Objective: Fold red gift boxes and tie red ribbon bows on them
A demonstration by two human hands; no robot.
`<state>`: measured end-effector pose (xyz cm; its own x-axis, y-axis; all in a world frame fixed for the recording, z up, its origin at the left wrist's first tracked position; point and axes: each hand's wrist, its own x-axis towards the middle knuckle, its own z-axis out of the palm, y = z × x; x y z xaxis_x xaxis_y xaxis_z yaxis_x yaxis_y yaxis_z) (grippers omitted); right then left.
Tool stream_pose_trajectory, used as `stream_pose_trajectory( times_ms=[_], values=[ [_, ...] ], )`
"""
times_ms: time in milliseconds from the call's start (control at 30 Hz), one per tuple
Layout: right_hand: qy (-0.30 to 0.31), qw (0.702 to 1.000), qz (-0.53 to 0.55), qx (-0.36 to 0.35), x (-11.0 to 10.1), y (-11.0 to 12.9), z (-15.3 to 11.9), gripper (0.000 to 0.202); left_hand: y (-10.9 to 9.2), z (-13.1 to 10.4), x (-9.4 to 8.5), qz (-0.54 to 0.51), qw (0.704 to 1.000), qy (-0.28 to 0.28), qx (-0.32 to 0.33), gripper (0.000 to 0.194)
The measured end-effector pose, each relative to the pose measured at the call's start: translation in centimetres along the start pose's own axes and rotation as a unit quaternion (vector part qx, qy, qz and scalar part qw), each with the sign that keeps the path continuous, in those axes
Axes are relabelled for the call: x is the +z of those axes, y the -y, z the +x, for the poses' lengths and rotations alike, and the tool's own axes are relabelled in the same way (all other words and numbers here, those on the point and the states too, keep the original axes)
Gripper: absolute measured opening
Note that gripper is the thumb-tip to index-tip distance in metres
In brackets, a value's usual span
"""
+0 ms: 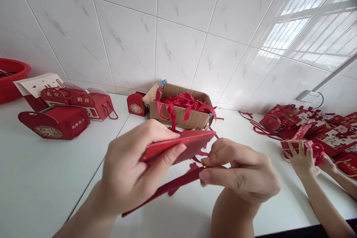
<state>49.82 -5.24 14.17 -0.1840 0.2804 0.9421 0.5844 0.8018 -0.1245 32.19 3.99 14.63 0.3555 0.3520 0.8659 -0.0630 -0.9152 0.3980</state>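
Closed around a flat red cardboard piece (pixel 192 143), my left hand (pixel 131 171) has its thumb along the lower face and its fingers behind. Just right of it, my right hand (pixel 242 171) pinches a dark red ribbon (pixel 170 186) between thumb and fingertips. A tiny gold-coloured bit shows at that pinch; its kind is hard to make out. The ribbon slants down to the left, passing below the cardboard piece. Whether the two are joined is hidden. Beneath the hands, more red strips (pixel 175 191) lie on the white table (pixel 156 223).
An open cardboard box (pixel 181 117) of red ribbons stands against the tiled wall, beside a small red box (pixel 135 104). Red gift boxes (pixel 58 122) and a red basin (pixel 16 81) are left. At right, another person's hands (pixel 302 160) hold a red box near many others.
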Motion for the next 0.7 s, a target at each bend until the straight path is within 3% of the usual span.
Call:
stream_pose_trajectory(
  times_ms=[233,433,700],
  values=[
    [-0.015,0.999,-0.035,0.035,0.58,0.20,0.27,0.019,-0.79,-0.20,0.55,-0.055,0.995,0.088,-0.005,0.013],
    [-0.039,0.997,-0.033,0.057,0.77,0.52,-0.11,0.021,-0.63,-0.14,0.58,-0.007,0.993,0.083,0.085,0.018],
    [-0.047,0.996,-0.054,0.047,1.02,0.62,-0.39,0.021,-0.54,-0.35,0.69,0.020,0.990,0.077,0.114,0.016]
  ],
)
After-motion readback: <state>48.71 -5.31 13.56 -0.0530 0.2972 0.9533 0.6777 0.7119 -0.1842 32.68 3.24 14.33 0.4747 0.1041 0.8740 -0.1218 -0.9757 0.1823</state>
